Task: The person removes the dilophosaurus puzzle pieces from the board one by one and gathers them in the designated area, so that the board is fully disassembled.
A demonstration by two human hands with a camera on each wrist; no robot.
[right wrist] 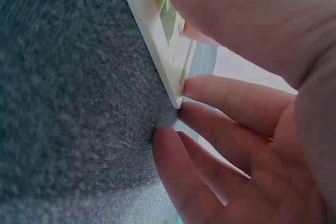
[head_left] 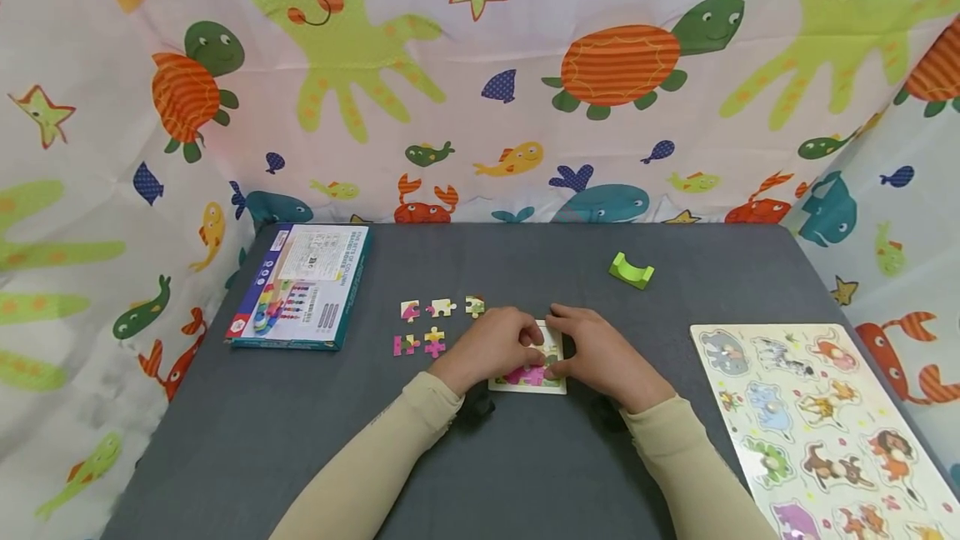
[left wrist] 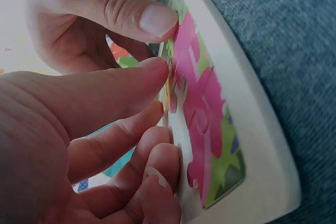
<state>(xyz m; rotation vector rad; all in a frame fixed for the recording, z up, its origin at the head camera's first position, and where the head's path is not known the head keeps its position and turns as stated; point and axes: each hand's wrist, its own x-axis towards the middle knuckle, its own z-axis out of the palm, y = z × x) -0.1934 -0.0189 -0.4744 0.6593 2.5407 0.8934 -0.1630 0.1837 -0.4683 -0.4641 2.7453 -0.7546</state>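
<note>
A small jigsaw board [head_left: 553, 340] with a pale frame lies on the grey table between my hands. Pink and green pieces [left wrist: 202, 114] fill its near part. My left hand [head_left: 491, 344] pinches a puzzle piece [left wrist: 171, 95] between thumb and index finger, just at the board's surface; the fingers hide most of it. Its other fingers curl close to the board. From the right side, my right hand [head_left: 603, 352] presses its thumb on the fitted pieces, while its spread fingers touch the board's far edge and the tabletop.
Several loose puzzle pieces [head_left: 435, 344] lie left of the board. Farther left is a flat boxed set [head_left: 307, 290]. A green curved block [head_left: 632, 272] sits at the back right, and a large animal peg board [head_left: 810, 432] at the right edge. Printed curtains [head_left: 480, 107] surround the table.
</note>
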